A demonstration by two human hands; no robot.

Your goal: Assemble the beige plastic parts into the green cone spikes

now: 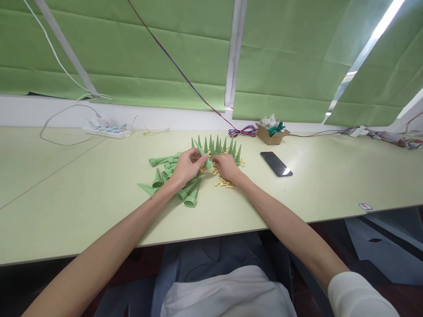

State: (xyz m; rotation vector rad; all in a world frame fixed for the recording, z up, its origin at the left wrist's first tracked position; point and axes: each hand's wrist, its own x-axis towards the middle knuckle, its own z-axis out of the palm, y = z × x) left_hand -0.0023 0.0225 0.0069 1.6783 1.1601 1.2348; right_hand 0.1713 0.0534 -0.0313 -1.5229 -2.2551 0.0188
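My left hand (189, 168) is closed around a green plastic watering spike (209, 164), whose pointed end leans up and to the left. Close beside the spike's wide end, my right hand (228, 167) has its fingers pinched together; whatever is between them is hidden. Behind both hands, several green spikes (238, 156) stand upright in a row, points up, with small yellow pieces among them. A pile of loose green spikes (191, 201) lies to the left of and under my left hand. Small yellow plastic valve pieces (226, 185) are scattered just below my right hand.
A black phone (276, 164) lies to the right. Behind it sits a small cardboard box (271, 136) holding clear and green plastic wrap. Coiled red and blue wire (243, 131) rests by the wall. A white power strip (107, 131) with cables is at the back left of the table (82, 193).
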